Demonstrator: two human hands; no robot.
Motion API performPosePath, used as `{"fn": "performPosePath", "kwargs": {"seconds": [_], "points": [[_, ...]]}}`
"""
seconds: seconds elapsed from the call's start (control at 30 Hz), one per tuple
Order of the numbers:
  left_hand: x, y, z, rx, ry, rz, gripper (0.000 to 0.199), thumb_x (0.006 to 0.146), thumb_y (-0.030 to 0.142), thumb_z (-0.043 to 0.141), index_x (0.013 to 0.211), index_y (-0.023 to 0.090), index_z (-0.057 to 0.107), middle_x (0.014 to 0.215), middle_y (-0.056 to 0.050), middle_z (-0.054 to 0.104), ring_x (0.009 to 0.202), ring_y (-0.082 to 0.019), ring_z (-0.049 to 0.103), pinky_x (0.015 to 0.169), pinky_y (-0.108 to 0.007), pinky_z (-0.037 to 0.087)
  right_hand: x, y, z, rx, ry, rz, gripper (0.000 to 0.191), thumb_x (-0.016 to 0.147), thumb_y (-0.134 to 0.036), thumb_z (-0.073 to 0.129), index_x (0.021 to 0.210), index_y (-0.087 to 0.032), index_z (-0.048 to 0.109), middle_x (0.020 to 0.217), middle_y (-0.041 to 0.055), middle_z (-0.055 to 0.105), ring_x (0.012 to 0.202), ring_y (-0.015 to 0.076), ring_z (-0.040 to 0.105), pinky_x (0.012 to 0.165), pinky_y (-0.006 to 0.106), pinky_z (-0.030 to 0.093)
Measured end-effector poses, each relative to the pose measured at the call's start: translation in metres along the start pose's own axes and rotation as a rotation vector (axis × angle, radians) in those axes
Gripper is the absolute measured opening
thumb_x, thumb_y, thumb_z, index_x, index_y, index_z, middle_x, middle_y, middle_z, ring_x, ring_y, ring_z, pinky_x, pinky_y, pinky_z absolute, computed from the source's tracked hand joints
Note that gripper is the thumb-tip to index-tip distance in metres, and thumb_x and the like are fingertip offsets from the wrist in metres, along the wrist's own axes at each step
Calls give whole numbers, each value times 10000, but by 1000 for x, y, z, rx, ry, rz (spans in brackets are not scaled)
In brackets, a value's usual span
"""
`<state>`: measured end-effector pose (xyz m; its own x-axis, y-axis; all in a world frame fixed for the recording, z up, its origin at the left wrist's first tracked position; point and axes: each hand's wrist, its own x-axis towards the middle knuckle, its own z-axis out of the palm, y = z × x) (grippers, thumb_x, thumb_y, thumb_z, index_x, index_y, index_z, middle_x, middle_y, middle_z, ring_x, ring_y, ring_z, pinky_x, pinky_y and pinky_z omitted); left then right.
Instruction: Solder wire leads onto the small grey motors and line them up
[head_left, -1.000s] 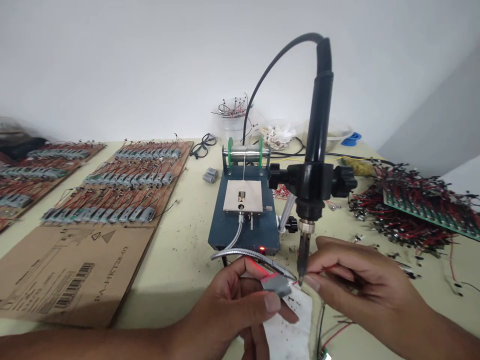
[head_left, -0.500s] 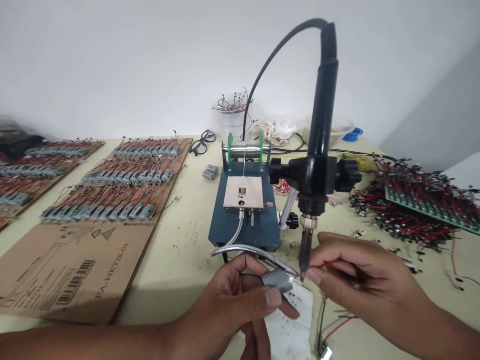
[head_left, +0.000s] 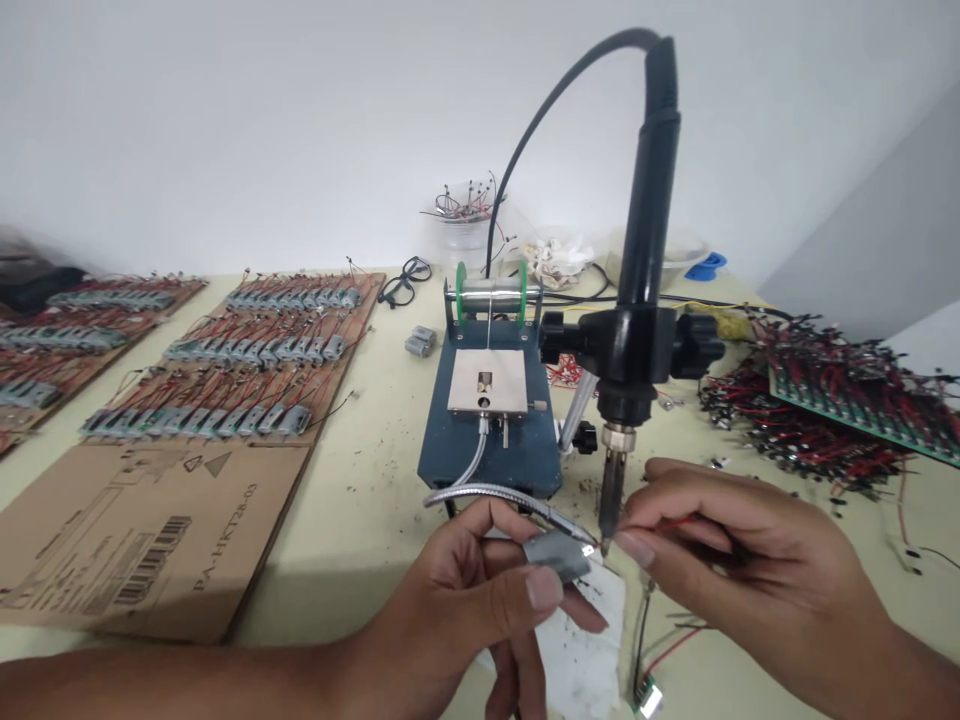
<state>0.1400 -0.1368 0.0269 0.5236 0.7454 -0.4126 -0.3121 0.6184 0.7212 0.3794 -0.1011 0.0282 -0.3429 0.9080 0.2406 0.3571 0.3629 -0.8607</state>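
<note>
Between the thumb and fingers of my left hand (head_left: 491, 590) is a small grey motor (head_left: 556, 556), its terminal end facing right. My right hand (head_left: 742, 560) pinches a thin red wire (head_left: 673, 524) and holds its end at the motor's terminal. Right there the tip of a clamped soldering iron (head_left: 611, 495) points down, close to the wire end and my right fingertips. A flexible metal solder guide tube (head_left: 517, 497) curves in from the feeder and ends by the same spot. Whether tip, wire and terminal touch is too small to tell.
Behind my hands stands a blue solder feeder (head_left: 487, 455) with a solder spool (head_left: 491, 295). Cardboard sheets (head_left: 187, 540) carry rows of wired motors at left. Boards with red and black wires (head_left: 832, 420) pile up at right. A small circuit board (head_left: 646, 695) lies below my right hand.
The motor has shifted slightly right, bringing its terminal nearer the iron tip, with a bright metal spot now showing there. The red wire stays pinched in my right hand.
</note>
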Motion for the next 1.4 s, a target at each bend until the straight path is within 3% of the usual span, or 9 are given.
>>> {"fn": "performPosePath", "kwargs": {"seconds": [0.5, 0.7, 0.87, 1.4], "points": [[4, 4, 1, -51, -121, 70, 428, 931, 504, 806, 1045, 183, 547, 1054, -76, 826, 509, -57, 707, 442, -100, 483, -6, -6, 0, 91, 52, 65, 244, 986, -456, 769, 826, -273, 750, 719, 17, 646, 571, 135, 531, 451, 250, 346], [2, 2, -1, -44, -111, 61, 411, 934, 469, 817, 1041, 191, 534, 1023, -52, 838, 526, -50, 723, 458, -79, 470, -5, -8, 1, 144, 40, 73, 162, 980, -385, 775, 845, -300, 753, 594, -46, 457, 505, 108, 400, 442, 228, 303], [0, -1, -3, -51, -103, 86, 436, 923, 472, 829, 1030, 202, 504, 1028, -54, 845, 517, -53, 723, 452, -77, 460, -4, -9, 0, 142, 17, 80, 213, 987, -419, 766, 823, -283, 755, 666, -10, 563, 546, 120, 474, 455, 235, 315], [0, 2, -2, -24, -92, 49, 470, 902, 499, 843, 1014, 199, 499, 1027, -49, 852, 506, -50, 726, 438, -76, 429, -1, -11, 1, 126, 22, -10, 114, 967, -271, 764, 859, -300, 742, 625, -63, 550, 524, 79, 477, 474, 161, 376]]}}
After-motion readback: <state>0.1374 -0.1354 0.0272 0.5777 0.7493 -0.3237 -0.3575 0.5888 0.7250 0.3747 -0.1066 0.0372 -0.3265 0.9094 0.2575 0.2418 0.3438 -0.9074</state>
